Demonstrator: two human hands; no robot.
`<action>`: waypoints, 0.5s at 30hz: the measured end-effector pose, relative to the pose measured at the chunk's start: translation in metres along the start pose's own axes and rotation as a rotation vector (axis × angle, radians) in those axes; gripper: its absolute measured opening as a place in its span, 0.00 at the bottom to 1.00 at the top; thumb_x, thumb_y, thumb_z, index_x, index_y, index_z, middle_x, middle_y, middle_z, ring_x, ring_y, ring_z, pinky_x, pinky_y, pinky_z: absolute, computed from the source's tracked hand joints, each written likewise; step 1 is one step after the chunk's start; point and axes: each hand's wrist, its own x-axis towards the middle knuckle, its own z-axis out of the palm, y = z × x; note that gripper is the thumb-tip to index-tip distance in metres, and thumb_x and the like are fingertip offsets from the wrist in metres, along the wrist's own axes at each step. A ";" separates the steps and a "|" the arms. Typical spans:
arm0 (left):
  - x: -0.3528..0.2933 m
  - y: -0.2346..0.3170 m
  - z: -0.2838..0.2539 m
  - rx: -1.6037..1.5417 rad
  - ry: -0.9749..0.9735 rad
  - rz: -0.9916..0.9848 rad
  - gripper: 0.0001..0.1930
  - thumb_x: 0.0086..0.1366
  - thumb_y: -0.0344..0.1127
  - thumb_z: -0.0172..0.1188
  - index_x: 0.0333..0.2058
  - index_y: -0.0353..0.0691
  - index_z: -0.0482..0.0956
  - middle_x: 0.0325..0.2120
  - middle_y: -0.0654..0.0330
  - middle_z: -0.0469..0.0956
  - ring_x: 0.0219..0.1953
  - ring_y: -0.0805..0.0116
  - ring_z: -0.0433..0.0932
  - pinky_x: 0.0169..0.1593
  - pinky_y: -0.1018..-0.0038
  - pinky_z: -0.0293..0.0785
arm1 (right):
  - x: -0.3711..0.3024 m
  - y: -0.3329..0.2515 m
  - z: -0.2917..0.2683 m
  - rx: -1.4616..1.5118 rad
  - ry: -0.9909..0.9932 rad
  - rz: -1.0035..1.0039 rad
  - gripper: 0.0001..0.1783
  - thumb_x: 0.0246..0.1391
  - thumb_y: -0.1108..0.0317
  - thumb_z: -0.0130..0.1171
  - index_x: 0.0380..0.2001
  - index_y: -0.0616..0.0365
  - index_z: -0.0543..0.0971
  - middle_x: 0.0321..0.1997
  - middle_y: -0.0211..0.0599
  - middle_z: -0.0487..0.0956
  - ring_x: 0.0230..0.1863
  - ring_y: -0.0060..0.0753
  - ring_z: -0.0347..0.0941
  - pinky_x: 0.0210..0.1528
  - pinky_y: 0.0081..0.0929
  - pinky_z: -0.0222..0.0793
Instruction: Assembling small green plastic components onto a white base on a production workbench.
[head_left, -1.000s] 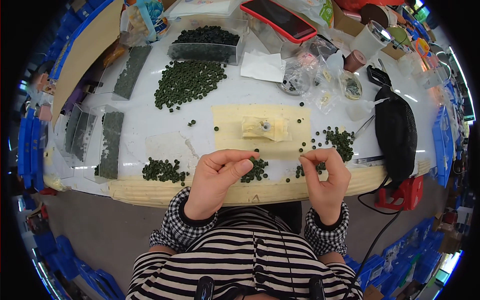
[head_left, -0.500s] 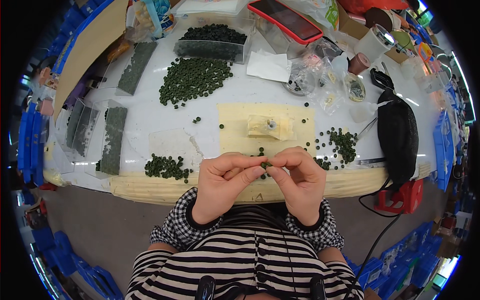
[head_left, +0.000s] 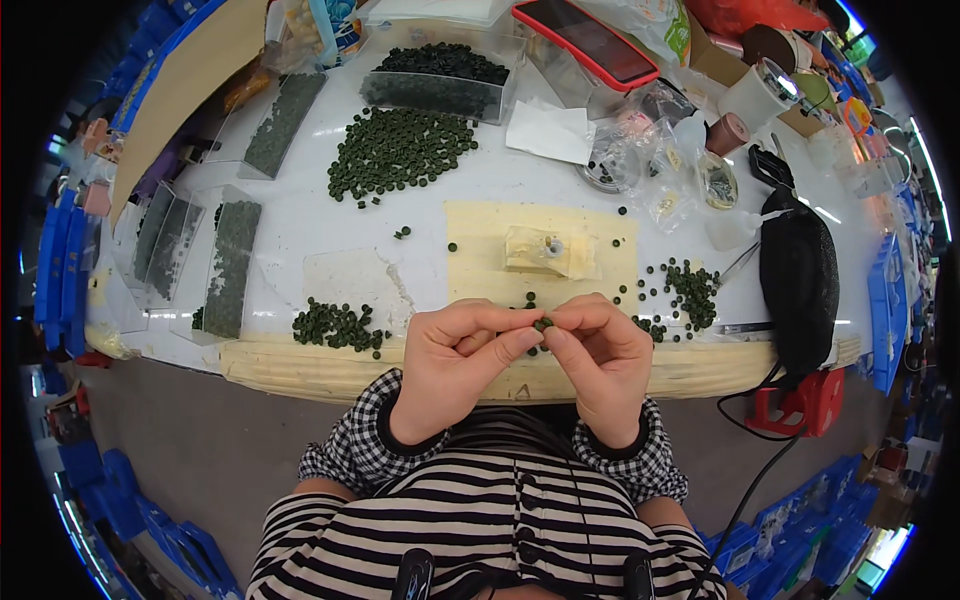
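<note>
Between my fingertips, near the table's front edge, is a small round dark green piece (head_left: 543,324). My left hand (head_left: 455,355) pinches it from the left with thumb and forefinger. From the other side my right hand (head_left: 600,355) pinches the same piece. Several like pieces lie just behind and under my fingers, partly hidden. Beyond them a small block wrapped in yellowish tape (head_left: 540,252) stands on a yellow taped patch (head_left: 470,215), with a small metal fitting on its top. Loose green piles lie left (head_left: 338,326) and right (head_left: 690,292) of my hands.
A large green heap (head_left: 395,155) lies before a clear bin (head_left: 440,95) of dark pieces. Clear boxes (head_left: 232,265) stand at left. A red-cased phone (head_left: 590,42), white paper (head_left: 550,130), plastic bags and a black mesh pouch (head_left: 797,280) occupy the back and right. Tweezers (head_left: 738,262) lie beside the pouch.
The whole view has shifted slightly, so the table things sit a little further right. My fingers have turned the green piece a little; both hands still hold it.
</note>
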 end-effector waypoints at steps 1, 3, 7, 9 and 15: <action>0.000 0.001 0.000 0.010 0.007 -0.008 0.11 0.58 0.23 0.64 0.41 0.33 0.82 0.20 0.72 0.72 0.19 0.89 0.58 0.24 0.90 0.56 | 0.000 0.000 0.000 -0.030 0.006 -0.027 0.08 0.49 0.84 0.61 0.34 0.66 0.79 0.37 0.37 0.77 0.40 0.24 0.74 0.43 0.21 0.70; -0.001 0.001 0.000 0.000 0.015 -0.030 0.11 0.58 0.23 0.64 0.41 0.33 0.82 0.18 0.74 0.70 0.18 0.90 0.57 0.24 0.90 0.56 | 0.000 0.002 0.001 -0.089 0.016 -0.082 0.08 0.47 0.85 0.61 0.33 0.66 0.80 0.36 0.38 0.78 0.39 0.25 0.74 0.43 0.21 0.71; -0.002 0.003 0.000 -0.019 0.025 -0.096 0.10 0.58 0.23 0.64 0.40 0.33 0.82 0.15 0.77 0.60 0.19 0.88 0.57 0.27 0.88 0.58 | 0.000 0.004 0.003 -0.352 0.025 -0.329 0.10 0.44 0.86 0.63 0.33 0.65 0.81 0.35 0.40 0.79 0.38 0.27 0.76 0.40 0.20 0.72; -0.003 0.006 0.000 -0.002 0.040 -0.106 0.10 0.57 0.22 0.64 0.40 0.34 0.83 0.14 0.77 0.57 0.20 0.86 0.57 0.28 0.87 0.58 | -0.001 0.000 0.005 -0.493 0.023 -0.422 0.11 0.43 0.85 0.63 0.33 0.65 0.82 0.35 0.41 0.80 0.37 0.28 0.76 0.38 0.20 0.72; -0.003 0.010 -0.005 0.419 0.045 0.304 0.11 0.54 0.21 0.65 0.38 0.35 0.83 0.13 0.74 0.57 0.18 0.84 0.56 0.23 0.83 0.52 | 0.001 -0.002 -0.002 -0.425 -0.111 -0.368 0.14 0.44 0.85 0.63 0.37 0.63 0.82 0.37 0.41 0.80 0.35 0.29 0.77 0.36 0.19 0.73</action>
